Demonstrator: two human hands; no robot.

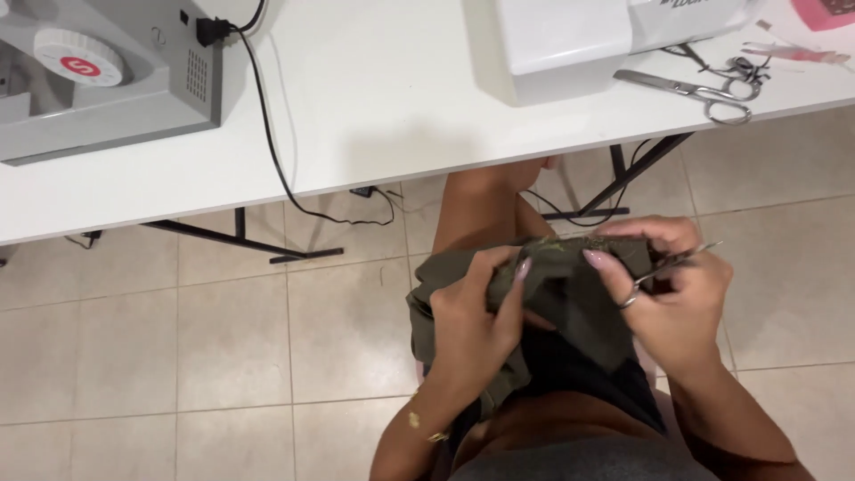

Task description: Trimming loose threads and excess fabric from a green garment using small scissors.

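A bunched piece of olive-green woven cloth [552,285] sits low in the view, at about five o'clock from centre, over the person's lap and well below the white desk [374,116]. The left hand [472,316] is clenched on the cloth's left side — fingers [519,272] curled over the top fold, thumb beneath. The right hand [672,298], at three o'clock from the cloth, has its forefinger pressed down on the upper edge, while the remaining fingers are closed round a small slim metal tool [681,258] whose tip pokes out to two o'clock. What kind of tool it is cannot be told.

On the desk, at one o'clock, lie long steel scissors [690,91] beside a white sewing machine [588,40]; at ten o'clock stands a grey sewing machine [98,76] with a black cord [272,147] trailing to the tiled floor [178,338].
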